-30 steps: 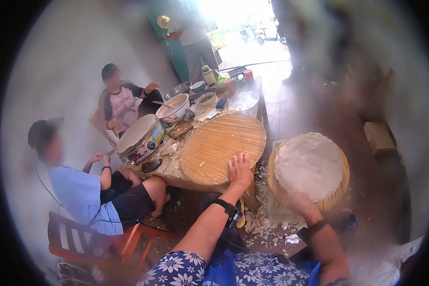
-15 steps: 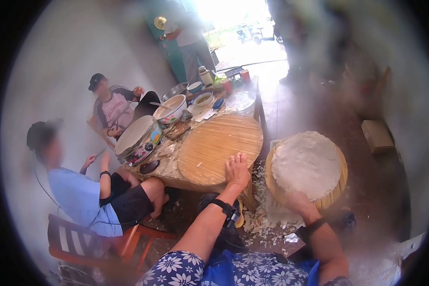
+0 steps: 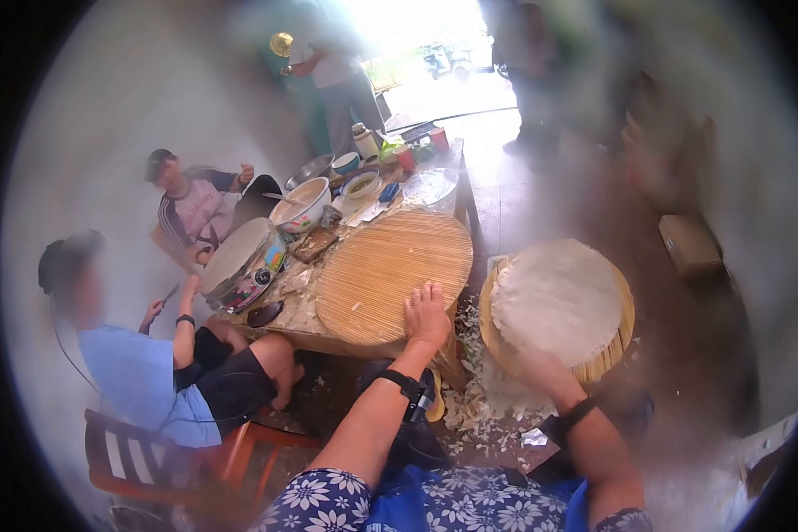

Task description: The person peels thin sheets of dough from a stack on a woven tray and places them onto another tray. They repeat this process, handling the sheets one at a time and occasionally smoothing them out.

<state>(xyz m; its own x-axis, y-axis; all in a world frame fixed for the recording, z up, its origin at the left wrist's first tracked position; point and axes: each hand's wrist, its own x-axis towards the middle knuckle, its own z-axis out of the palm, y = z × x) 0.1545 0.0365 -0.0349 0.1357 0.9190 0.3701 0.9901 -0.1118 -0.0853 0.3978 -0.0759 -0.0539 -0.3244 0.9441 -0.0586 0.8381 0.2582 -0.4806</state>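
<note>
My left hand (image 3: 426, 315) lies flat on the near edge of a round mat of thin bamboo strips (image 3: 399, 266), its fingers stretched out. That mat rests on the wooden table, with a small pale scrap on it. To the right and lower down, a second round bamboo mat (image 3: 625, 341) carries a wide, pale, flat sheet of dough (image 3: 554, 297). My right hand (image 3: 548, 374) is at the near edge of this mat and dough. It is blurred, and its fingers cannot be made out.
On the table (image 3: 297, 332) are a round stack of pale sheets (image 3: 235, 253), a large bowl (image 3: 301, 206), a flask (image 3: 363, 139) and red cups. A seated person in blue (image 3: 137, 377) and another (image 3: 195, 208) are at the left. Pale scraps (image 3: 479, 412) litter the floor; a cardboard box (image 3: 690, 244) stands right.
The whole view has shifted slightly, so things appear further left. Both my hands keep their places at the mats. The far seated person's raised hand has moved away from the head.
</note>
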